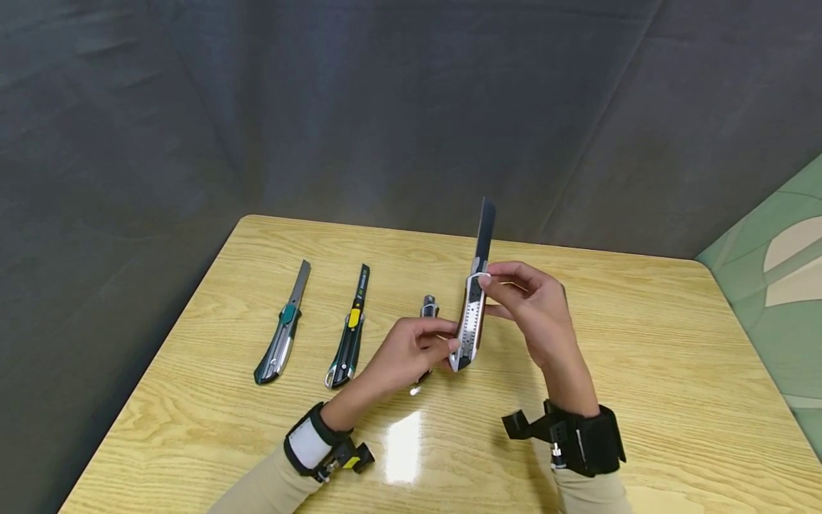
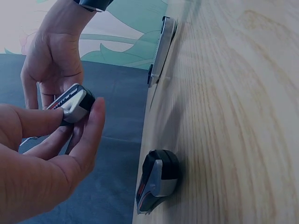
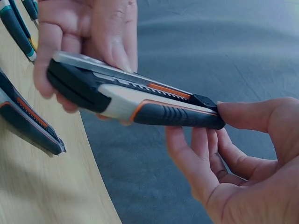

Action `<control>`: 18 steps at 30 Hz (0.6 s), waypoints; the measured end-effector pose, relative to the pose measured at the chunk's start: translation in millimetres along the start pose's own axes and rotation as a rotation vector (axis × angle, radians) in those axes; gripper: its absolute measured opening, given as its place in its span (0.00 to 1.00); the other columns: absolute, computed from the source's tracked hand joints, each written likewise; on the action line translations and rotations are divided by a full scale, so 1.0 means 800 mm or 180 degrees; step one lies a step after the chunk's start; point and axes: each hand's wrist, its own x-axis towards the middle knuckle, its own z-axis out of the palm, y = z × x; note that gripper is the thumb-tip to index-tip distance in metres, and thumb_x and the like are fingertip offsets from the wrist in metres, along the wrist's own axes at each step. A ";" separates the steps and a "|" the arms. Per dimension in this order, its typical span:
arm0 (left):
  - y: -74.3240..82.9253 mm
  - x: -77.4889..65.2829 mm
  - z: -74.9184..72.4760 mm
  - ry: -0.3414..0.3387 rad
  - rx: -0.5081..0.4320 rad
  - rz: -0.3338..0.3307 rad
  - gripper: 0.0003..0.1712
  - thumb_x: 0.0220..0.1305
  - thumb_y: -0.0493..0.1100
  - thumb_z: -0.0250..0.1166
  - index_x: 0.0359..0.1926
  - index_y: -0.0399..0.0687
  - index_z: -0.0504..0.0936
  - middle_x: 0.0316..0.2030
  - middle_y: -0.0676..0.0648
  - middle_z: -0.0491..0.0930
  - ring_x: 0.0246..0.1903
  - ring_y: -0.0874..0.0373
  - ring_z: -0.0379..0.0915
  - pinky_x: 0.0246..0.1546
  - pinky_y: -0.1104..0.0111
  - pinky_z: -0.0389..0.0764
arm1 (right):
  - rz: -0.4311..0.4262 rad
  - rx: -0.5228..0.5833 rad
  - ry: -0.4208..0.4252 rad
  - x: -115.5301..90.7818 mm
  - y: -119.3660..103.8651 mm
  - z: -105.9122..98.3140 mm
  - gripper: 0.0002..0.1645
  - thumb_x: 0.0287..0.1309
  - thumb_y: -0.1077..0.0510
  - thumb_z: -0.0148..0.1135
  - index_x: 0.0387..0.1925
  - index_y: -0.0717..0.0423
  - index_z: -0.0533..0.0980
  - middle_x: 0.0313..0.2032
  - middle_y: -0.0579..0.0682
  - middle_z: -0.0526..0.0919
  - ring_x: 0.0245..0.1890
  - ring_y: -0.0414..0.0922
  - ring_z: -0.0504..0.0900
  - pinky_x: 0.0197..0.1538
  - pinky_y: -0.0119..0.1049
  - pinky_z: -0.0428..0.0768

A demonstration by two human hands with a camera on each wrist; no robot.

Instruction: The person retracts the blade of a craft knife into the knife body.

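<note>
Above the table, both hands hold a silver and black utility knife [image 1: 472, 318] with orange trim, tilted, its long dark blade [image 1: 486, 225] extended upward. My left hand [image 1: 404, 353] pinches the rear end between thumb and fingers. At the front end my right hand [image 1: 536, 307] grips it, thumb by the black slider [image 3: 203, 101] and fingers beneath. Behind the left hand, a similar utility knife [image 3: 30, 119] with orange trim lies on the table; in the head view that hand partly covers it, and no extended blade shows on it.
On the wood-grain table [image 1: 661, 343], a teal and black utility knife [image 1: 282, 335] lies at the left with its blade out. Beside it lies a dark green one [image 1: 348, 343] with a yellow slider and black blade. A dark cloth [image 1: 411, 121] hangs behind the table.
</note>
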 end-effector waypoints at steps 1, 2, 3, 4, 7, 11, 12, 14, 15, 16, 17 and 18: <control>0.006 -0.002 0.000 0.0022 0.0045 0.0004 0.17 0.62 0.31 0.59 0.52 0.29 0.76 0.46 0.31 0.80 0.35 0.44 0.80 0.38 0.55 0.85 | -0.0008 -0.0038 0.0005 0.000 0.000 0.002 0.23 0.52 0.53 0.68 0.45 0.65 0.76 0.40 0.53 0.80 0.41 0.50 0.81 0.38 0.39 0.86; 0.008 -0.003 0.000 0.0040 0.0073 0.0021 0.17 0.62 0.31 0.59 0.52 0.28 0.76 0.46 0.31 0.80 0.34 0.44 0.81 0.37 0.56 0.86 | -0.0006 -0.0068 0.0008 0.000 0.000 0.003 0.23 0.53 0.53 0.68 0.46 0.64 0.76 0.40 0.53 0.80 0.41 0.49 0.80 0.38 0.38 0.86; 0.009 -0.003 -0.001 0.0057 0.0108 0.0033 0.17 0.62 0.31 0.59 0.52 0.28 0.76 0.47 0.31 0.80 0.34 0.44 0.81 0.37 0.56 0.86 | 0.0008 -0.0100 0.0008 -0.001 0.000 0.004 0.23 0.53 0.52 0.67 0.46 0.64 0.75 0.40 0.53 0.80 0.41 0.49 0.80 0.38 0.37 0.86; 0.010 -0.003 -0.001 0.0065 0.0136 0.0042 0.17 0.62 0.31 0.59 0.52 0.28 0.77 0.47 0.31 0.80 0.33 0.44 0.81 0.36 0.59 0.86 | 0.0026 -0.0127 0.0009 -0.001 0.000 0.005 0.23 0.54 0.52 0.67 0.46 0.63 0.75 0.40 0.52 0.80 0.41 0.49 0.80 0.38 0.37 0.86; 0.010 -0.003 -0.003 0.0080 0.0226 0.0097 0.17 0.62 0.32 0.60 0.52 0.29 0.77 0.48 0.32 0.80 0.32 0.44 0.81 0.32 0.65 0.86 | 0.0074 -0.0192 0.0010 -0.001 0.000 0.007 0.23 0.55 0.50 0.65 0.46 0.63 0.75 0.38 0.50 0.81 0.40 0.49 0.80 0.37 0.37 0.86; -0.007 0.002 -0.005 0.0128 0.0289 0.0168 0.17 0.62 0.33 0.61 0.52 0.33 0.78 0.47 0.33 0.81 0.31 0.47 0.81 0.30 0.68 0.85 | 0.0118 -0.0256 0.0059 -0.001 0.001 0.010 0.24 0.55 0.48 0.65 0.45 0.62 0.76 0.37 0.49 0.82 0.39 0.48 0.80 0.35 0.39 0.87; -0.012 0.003 -0.005 0.0146 0.0293 0.0179 0.17 0.62 0.34 0.61 0.51 0.34 0.79 0.47 0.34 0.81 0.31 0.49 0.81 0.30 0.68 0.86 | 0.0120 -0.0267 0.0086 -0.001 0.002 0.011 0.24 0.55 0.47 0.65 0.45 0.61 0.77 0.37 0.48 0.82 0.39 0.48 0.80 0.35 0.39 0.87; -0.020 0.006 -0.006 0.0189 0.0298 0.0187 0.16 0.61 0.35 0.62 0.51 0.37 0.80 0.47 0.36 0.82 0.31 0.51 0.82 0.31 0.64 0.86 | 0.0089 -0.0268 0.0116 -0.001 0.002 0.012 0.24 0.55 0.48 0.65 0.45 0.61 0.76 0.37 0.48 0.82 0.39 0.48 0.80 0.34 0.38 0.87; -0.022 0.006 -0.006 0.0209 0.0296 0.0190 0.16 0.61 0.36 0.62 0.51 0.39 0.80 0.47 0.37 0.82 0.30 0.53 0.82 0.32 0.61 0.86 | 0.0071 -0.0262 0.0130 -0.001 0.002 0.013 0.23 0.55 0.48 0.65 0.45 0.62 0.76 0.37 0.48 0.82 0.39 0.47 0.80 0.34 0.37 0.86; -0.023 0.006 -0.007 0.0219 0.0291 0.0196 0.16 0.61 0.36 0.62 0.50 0.40 0.81 0.47 0.37 0.82 0.30 0.54 0.82 0.32 0.58 0.86 | 0.0055 -0.0255 0.0147 -0.001 0.002 0.014 0.23 0.55 0.49 0.65 0.45 0.62 0.76 0.37 0.48 0.82 0.38 0.47 0.80 0.33 0.36 0.86; -0.024 0.006 -0.007 0.0227 0.0292 0.0205 0.16 0.61 0.36 0.63 0.50 0.40 0.81 0.47 0.38 0.82 0.30 0.54 0.81 0.33 0.54 0.86 | 0.0042 -0.0249 0.0157 -0.001 0.003 0.015 0.23 0.55 0.49 0.65 0.45 0.62 0.76 0.37 0.48 0.82 0.38 0.47 0.81 0.33 0.36 0.86; -0.024 0.006 -0.007 0.0230 0.0286 0.0213 0.15 0.61 0.36 0.63 0.50 0.40 0.81 0.46 0.38 0.83 0.30 0.54 0.81 0.33 0.51 0.85 | 0.0035 -0.0244 0.0164 -0.001 0.003 0.015 0.22 0.56 0.50 0.65 0.45 0.63 0.76 0.37 0.48 0.82 0.38 0.47 0.81 0.33 0.35 0.86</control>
